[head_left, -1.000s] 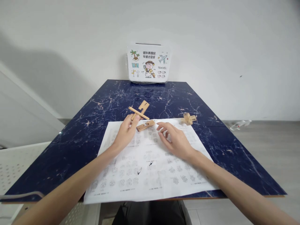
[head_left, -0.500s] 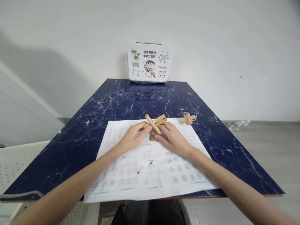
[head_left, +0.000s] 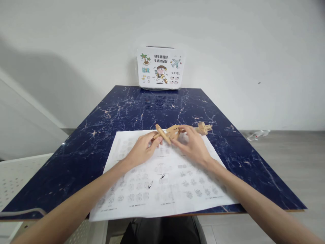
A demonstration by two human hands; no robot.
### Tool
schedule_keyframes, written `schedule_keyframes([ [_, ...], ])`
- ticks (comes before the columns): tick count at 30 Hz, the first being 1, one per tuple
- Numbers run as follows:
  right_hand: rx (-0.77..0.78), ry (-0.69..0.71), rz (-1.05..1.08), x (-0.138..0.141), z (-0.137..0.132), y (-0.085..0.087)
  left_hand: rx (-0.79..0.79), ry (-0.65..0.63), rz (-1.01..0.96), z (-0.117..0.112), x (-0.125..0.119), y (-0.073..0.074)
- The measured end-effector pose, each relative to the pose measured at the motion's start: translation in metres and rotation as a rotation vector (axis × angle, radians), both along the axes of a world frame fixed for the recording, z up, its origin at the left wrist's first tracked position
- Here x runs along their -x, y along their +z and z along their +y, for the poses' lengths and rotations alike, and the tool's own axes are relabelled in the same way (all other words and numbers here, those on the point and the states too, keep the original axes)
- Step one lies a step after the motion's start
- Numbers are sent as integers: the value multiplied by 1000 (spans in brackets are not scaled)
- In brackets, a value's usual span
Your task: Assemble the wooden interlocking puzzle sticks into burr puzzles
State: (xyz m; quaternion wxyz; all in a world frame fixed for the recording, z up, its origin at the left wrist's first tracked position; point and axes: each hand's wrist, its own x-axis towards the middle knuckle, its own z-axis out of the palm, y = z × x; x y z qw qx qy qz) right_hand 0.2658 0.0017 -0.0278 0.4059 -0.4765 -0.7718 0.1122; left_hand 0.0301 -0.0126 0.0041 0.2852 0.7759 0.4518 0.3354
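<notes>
Between my hands, over the far edge of a printed sheet, are light wooden puzzle pieces. My left hand pinches crossed wooden sticks, one slanting across the other. From the right, thumb and fingers of my right hand close round a wider notched puzzle piece with a black mark on its face. This piece lies up against the sticks; whether they are locked together I cannot tell. Just beyond my right hand sits a small assembled wooden block puzzle at the sheet's far right corner.
A dark blue marbled table carries the sheet, which shows rows of faint puzzle drawings. At the table's far edge a white cartoon-printed case stands against the wall. White perforated basket is at the left; a clear plastic wrapper is at the right.
My right hand has shifted a little right and up, its fingers now round the notched piece's right side. The lower wooden part seen under the sticks no longer shows there. My left hand keeps its pinch.
</notes>
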Motion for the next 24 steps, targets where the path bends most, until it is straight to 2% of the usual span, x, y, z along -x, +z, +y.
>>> schedule_keyframes([
  [2, -17, -116, 131, -7, 3, 7, -14, -12, 54, -2, 1, 0],
  [4, -34, -132, 233, -12, 4, 14, -40, -32, 111, -3, 1, 0],
  [6, -29, -10, 288, -14, 0, 21, -96, -55, 170, -5, 1, -2],
  [9, -40, 258, 306, -10, -13, 31, -193, -85, 235, -7, 1, -7],
  [11, -67, 354, 267, -4, -23, 36, -259, -98, 271, -7, 2, -9],
  [14, -109, 411, 162, 2, -34, 39, -365, -140, 327, -7, 3, -11],
  [24, -136, 396, -72, -5, -35, 45, -552, -158, 543, -4, 5, -13],
])
